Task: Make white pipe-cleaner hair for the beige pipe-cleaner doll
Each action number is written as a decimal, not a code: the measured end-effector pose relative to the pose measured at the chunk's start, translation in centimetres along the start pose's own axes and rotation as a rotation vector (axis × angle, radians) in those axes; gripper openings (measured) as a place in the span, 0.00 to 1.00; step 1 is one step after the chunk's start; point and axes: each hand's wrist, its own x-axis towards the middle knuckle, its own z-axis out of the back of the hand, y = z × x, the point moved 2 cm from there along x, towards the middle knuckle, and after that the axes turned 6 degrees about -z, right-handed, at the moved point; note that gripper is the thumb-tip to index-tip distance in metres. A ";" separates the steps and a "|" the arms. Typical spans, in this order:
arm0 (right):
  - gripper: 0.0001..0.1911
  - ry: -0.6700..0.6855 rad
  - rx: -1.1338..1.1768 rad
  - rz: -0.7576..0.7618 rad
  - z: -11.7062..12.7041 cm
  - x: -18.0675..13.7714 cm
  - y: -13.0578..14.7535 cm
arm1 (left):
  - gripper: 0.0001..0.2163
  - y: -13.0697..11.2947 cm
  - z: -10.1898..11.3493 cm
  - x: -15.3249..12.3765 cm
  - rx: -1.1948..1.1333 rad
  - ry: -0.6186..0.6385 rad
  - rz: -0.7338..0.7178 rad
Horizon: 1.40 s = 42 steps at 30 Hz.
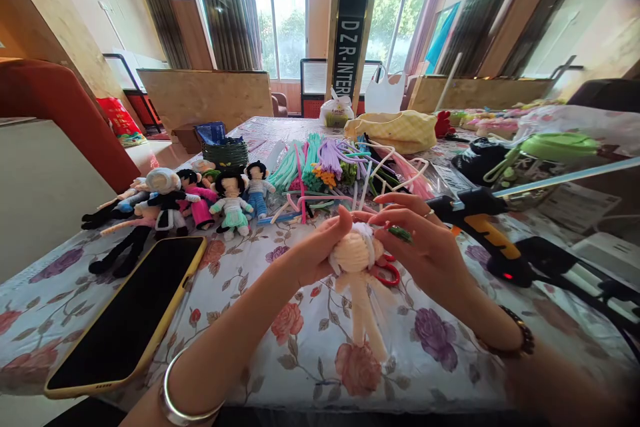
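A cream-coloured pipe-cleaner doll (356, 280) with a round head and long legs hangs above the flowered tablecloth (310, 340). My left hand (320, 250) grips its head from the left, thumb up. My right hand (420, 233) pinches a white strand at the top of the head, and a small green piece (400, 233) shows between its fingers. Red-handled scissors (389, 273) lie just behind the doll.
A phone in a yellow case (125, 320) lies at the front left. Several finished dolls (200, 203) stand in a row behind it. Coloured pipe cleaners (330, 173) are heaped mid-table. A black and orange glue gun (480, 230) stands at the right. A yellow bag (395, 130) sits farther back.
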 end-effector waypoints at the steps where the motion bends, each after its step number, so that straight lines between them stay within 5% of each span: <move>1: 0.02 -0.010 -0.013 0.003 0.0 0.0 -0.1 | 0.34 0.0 0.0 0.0 0.008 0.001 0.006; 6: 0.04 -0.058 -0.031 -0.024 0.2 0.2 -0.3 | 0.35 0.1 -0.3 0.0 0.037 -0.013 0.025; 15: 0.09 -0.030 0.311 -0.348 0.9 0.6 -1.4 | 0.32 0.1 -0.3 0.0 0.037 -0.014 0.035; 25: 0.08 -0.053 0.499 -0.294 1.2 0.5 -1.2 | 0.29 0.4 0.3 0.2 0.082 -0.060 0.038; 31: 0.10 0.118 0.562 -0.305 1.1 0.7 0.2 | 0.25 0.5 0.2 0.3 0.052 -0.062 0.035; 42: 0.03 0.046 -0.110 -0.105 0.5 1.7 1.5 | 0.28 0.6 -0.4 0.3 0.021 -0.071 0.016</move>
